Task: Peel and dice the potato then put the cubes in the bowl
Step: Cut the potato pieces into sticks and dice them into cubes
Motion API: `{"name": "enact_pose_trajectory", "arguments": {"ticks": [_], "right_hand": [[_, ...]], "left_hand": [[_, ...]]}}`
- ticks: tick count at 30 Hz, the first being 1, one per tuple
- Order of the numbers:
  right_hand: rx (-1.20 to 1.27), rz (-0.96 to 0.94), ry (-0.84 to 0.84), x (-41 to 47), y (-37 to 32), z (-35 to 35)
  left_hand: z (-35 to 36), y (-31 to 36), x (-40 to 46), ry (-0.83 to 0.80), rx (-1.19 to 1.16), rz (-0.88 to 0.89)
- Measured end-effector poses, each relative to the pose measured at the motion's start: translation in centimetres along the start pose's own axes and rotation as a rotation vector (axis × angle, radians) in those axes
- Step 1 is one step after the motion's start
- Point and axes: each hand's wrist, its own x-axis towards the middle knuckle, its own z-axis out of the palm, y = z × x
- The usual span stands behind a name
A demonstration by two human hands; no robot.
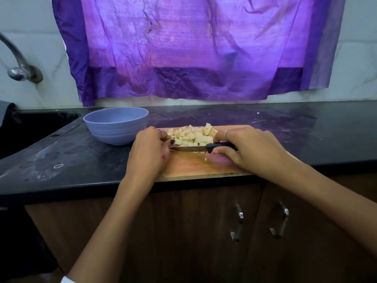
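Pale yellow diced potato cubes sit heaped at the far edge of the wooden cutting board, right of the lavender plastic bowl. The right hand grips the black-handled knife. The left hand curls beside the heap, its fingertips hidden, so its hold is unclear.

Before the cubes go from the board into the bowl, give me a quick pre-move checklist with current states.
1. Potato cubes piled together on the cutting board: ok.
2. Blue bowl upright, just left of the board: ok.
3. Bowl interior free: cannot tell, the rim hides the bottom.
4. Knife gripped by the right hand at the black handle: ok.
5. Left hand away from the blade: not ok, it sits at the tip.
6. Potato fully diced: cannot tell, hands hide part of the pile.
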Motion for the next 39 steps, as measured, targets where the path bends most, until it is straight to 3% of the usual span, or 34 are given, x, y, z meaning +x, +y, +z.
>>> {"name": "enact_pose_trajectory", "arguments": {"ticks": [4,9,14,16,20,23,26,34,39], "right_hand": [[0.035,0.108,-0.005,0.8,0.4,-0.2],[0.156,0.230,0.066,-0.1,2.3,-0.9],[0.633,0.349,0.164,-0.9,4.9,0.7],[0.882,0.374,0.203,-1.7,4.9,1.6],[1.124,0.437,0.335,-2.4,5.1,2.1],[1.214,0.484,0.369,-2.5,5.6,2.3],[1.176,0.460,0.391,-2.7,5.8,2.7],[1.177,0.415,0.454,-3.1,5.8,2.7],[1.052,0.408,0.394,-3.0,5.7,2.7]], "left_hand": [[-0.1,0.0,-0.1,-0.055,-0.010,-0.003],[0.2,-0.2,-0.2,0.049,0.017,0.023],[0.3,1.2,-1.2,0.150,-0.002,0.165],[0.5,2.9,-1.7,0.102,-0.019,0.280],[1.4,6.2,-1.3,-0.151,0.166,0.570],[2.4,7.3,0.0,-0.284,0.312,0.676],[3.2,7.4,0.3,-0.291,0.333,0.732],[2.5,7.8,-1.4,-0.160,0.186,0.701],[-0.7,5.7,-3.6,-0.104,0.141,0.405]]}}
